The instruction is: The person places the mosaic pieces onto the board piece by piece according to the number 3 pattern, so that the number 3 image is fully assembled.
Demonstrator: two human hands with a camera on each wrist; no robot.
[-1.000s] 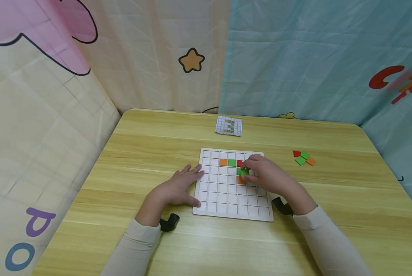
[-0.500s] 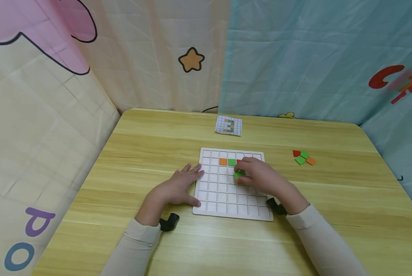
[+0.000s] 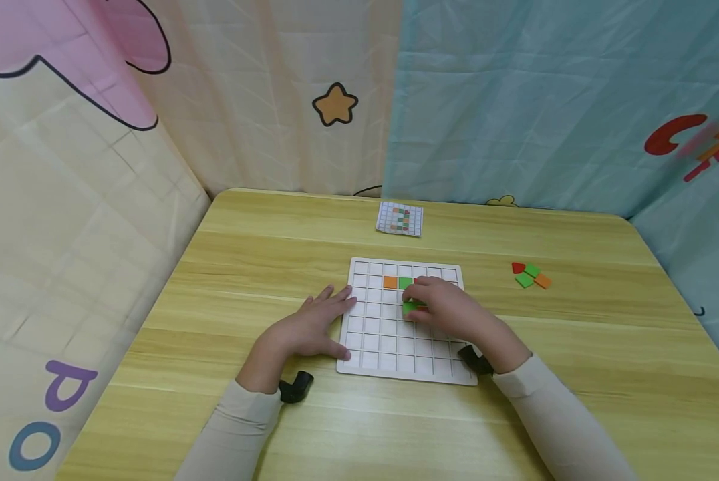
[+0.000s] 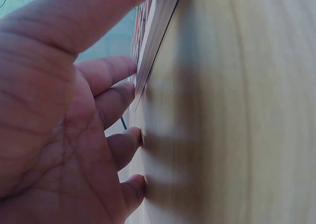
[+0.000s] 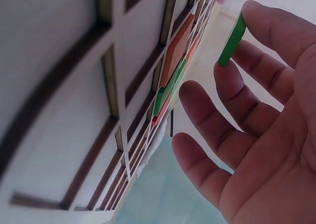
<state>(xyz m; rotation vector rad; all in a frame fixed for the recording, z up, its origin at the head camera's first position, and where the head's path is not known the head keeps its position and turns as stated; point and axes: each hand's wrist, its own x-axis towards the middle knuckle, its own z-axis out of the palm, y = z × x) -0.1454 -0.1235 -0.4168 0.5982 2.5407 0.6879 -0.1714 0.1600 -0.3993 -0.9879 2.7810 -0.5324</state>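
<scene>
Pinching a green tile (image 3: pixel 409 308), right hand (image 3: pixel 452 309) seemingly obscures red tile (image 3: pixel 416 280).

Backdrop: beige cloth (image 3: pixel 245 133) meets blue cloth (image 3: pixel 516 100), both hanging in soft folds.
Star: an orange star (image 3: pixel 335 104), outlined in black, decorates the beige side.
Left panel: pale cloth (image 3: pixel 23 234) carries faint brick-like lines.
Upper left: a pink shape (image 3: pixel 11 33), edged in black, runs out of view.
Lettering: a purple letter (image 3: pixel 71 369) appears above a blue ring (image 3: pixel 15 449).
Far right: a red curve (image 3: pixel 660 137) marks the blue cloth.
Surface: a yellowish wood-grain table (image 3: pixel 636 334) shows rounded far corners.
Far edge: a small yellow shape (image 3: pixel 502 201) peeks from behind.
</scene>
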